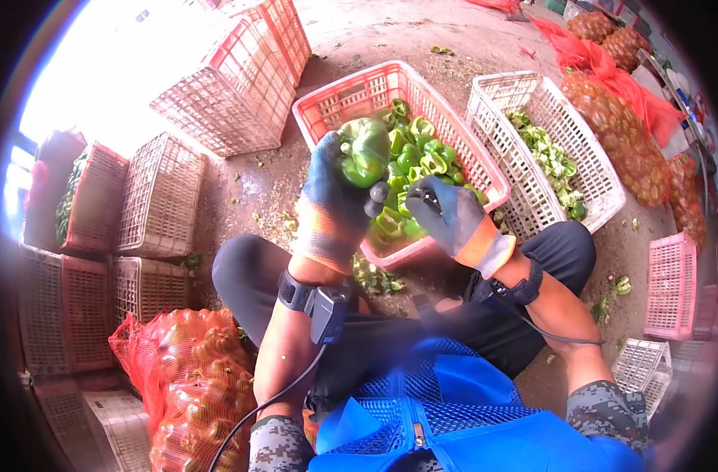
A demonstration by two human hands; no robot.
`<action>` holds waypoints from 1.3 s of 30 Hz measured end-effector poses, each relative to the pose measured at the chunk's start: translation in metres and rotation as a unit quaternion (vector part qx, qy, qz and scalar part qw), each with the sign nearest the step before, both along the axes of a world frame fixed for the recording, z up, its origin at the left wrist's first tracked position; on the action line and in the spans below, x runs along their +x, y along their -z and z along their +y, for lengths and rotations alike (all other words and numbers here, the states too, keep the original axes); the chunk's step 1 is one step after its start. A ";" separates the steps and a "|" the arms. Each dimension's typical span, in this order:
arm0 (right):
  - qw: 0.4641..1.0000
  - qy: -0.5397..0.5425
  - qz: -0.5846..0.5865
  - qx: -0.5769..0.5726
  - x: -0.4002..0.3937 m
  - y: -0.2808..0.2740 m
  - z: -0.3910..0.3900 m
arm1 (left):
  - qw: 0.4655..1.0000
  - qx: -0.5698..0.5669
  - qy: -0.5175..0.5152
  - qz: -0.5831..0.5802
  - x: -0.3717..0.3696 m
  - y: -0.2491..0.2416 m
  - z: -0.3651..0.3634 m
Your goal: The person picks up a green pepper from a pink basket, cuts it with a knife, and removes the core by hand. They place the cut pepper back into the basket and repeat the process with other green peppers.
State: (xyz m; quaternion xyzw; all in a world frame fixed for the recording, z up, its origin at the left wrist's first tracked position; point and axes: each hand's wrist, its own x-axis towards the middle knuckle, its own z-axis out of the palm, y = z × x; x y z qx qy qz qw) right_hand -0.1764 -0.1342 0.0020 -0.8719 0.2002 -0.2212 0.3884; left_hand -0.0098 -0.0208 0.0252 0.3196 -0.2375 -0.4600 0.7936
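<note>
My left hand (327, 200), in a blue, grey and orange work glove, is closed round a whole green bell pepper (364, 152) and holds it up over the near left part of a pink plastic crate (441, 82). Inside that crate lie many cut green bell pepper pieces (434, 163). My right hand (453, 211), gloved the same way, is near the crate's near right side with its fingers curled together. Something small and dark shows at those fingertips, but I cannot tell what it is.
A white crate (532, 197) with pepper scraps (544, 153) stands to the right. Net sacks (618, 130) lie beyond it, and another red net sack (194, 377) is at my left. Stacked crates (158, 193) stand on the left. Scraps (375, 275) litter the floor by my legs.
</note>
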 end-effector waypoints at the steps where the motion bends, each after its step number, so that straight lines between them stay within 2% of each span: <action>1: 1.000 0.004 0.003 -0.003 0.002 0.003 0.000 | 0.999 0.021 0.013 0.029 0.003 -0.004 0.000; 3: 1.000 -0.001 0.007 -0.012 0.009 0.007 0.000 | 0.999 0.037 0.014 0.013 0.002 -0.002 0.000; 5: 0.999 -0.026 -0.010 0.018 0.018 0.016 -0.008 | 0.962 0.134 -0.053 -0.233 -0.016 -0.001 -0.002; 7: 0.999 -0.021 -0.022 -0.013 0.023 0.013 -0.010 | 0.946 0.170 -0.085 -0.262 -0.009 0.005 -0.010; 10: 0.998 -0.004 -0.015 -0.055 0.032 0.014 -0.014 | 0.940 0.146 -0.117 -0.284 0.001 0.016 -0.011; 11: 0.998 0.010 -0.009 -0.069 0.035 0.013 -0.013 | 0.968 0.102 -0.075 -0.216 0.001 0.018 -0.005; 13: 0.995 0.027 -0.030 -0.094 0.041 0.019 -0.017 | 0.983 0.096 -0.034 -0.152 0.005 0.020 -0.002; 15: 0.997 0.006 -0.019 -0.068 0.045 0.025 -0.021 | 0.970 0.176 -0.037 -0.164 0.014 0.028 -0.010; 17: 0.999 -0.011 0.001 -0.053 0.043 0.028 -0.023 | 0.985 0.165 0.039 -0.030 0.018 0.033 -0.007; 18: 0.998 -0.018 0.013 -0.052 0.043 0.029 -0.024 | 0.982 0.106 0.116 0.107 0.022 0.029 -0.004; 19: 0.998 -0.025 0.024 -0.053 0.044 0.029 -0.025 | 0.951 0.043 0.188 0.240 0.025 0.024 -0.002; 22: 0.988 0.012 -0.003 -0.154 0.040 0.036 -0.030 | 0.942 0.072 0.190 0.266 0.028 0.016 0.002; 23: 0.984 0.021 0.007 -0.179 0.039 0.037 -0.034 | 0.945 0.078 0.172 0.268 0.026 0.013 0.002; 27: 0.996 -0.025 0.048 -0.068 0.036 0.030 -0.034 | 0.960 0.077 0.109 0.245 0.021 0.005 0.005; 28: 0.995 -0.032 0.056 -0.070 0.031 0.033 -0.036 | 0.965 0.071 0.096 0.232 0.021 0.005 0.005; 29: 0.995 -0.040 0.063 -0.071 0.024 0.035 -0.038 | 0.975 0.108 0.039 0.193 0.022 0.008 0.003; 32: 0.991 -0.045 0.107 -0.073 -0.005 0.039 -0.050 | 0.976 0.078 0.013 0.201 0.030 -0.004 0.017; 33: 0.991 -0.034 0.106 -0.076 -0.015 0.040 -0.056 | 0.979 0.082 -0.046 0.178 0.029 -0.007 0.018; 34: 0.991 -0.022 0.104 -0.078 -0.024 0.041 -0.063 | 0.984 0.099 -0.141 0.039 0.023 -0.006 0.017; 35: 0.988 0.006 0.141 -0.061 -0.031 0.040 -0.072 | 0.961 0.115 -0.229 -0.102 0.015 -0.002 0.015; 37: 0.984 0.044 0.174 0.001 -0.037 0.030 -0.084 | 0.963 0.160 -0.199 -0.091 0.023 0.003 0.017; 39: 0.989 0.052 0.092 0.099 -0.028 0.021 -0.087 | 0.965 0.177 -0.177 -0.075 0.023 0.005 0.016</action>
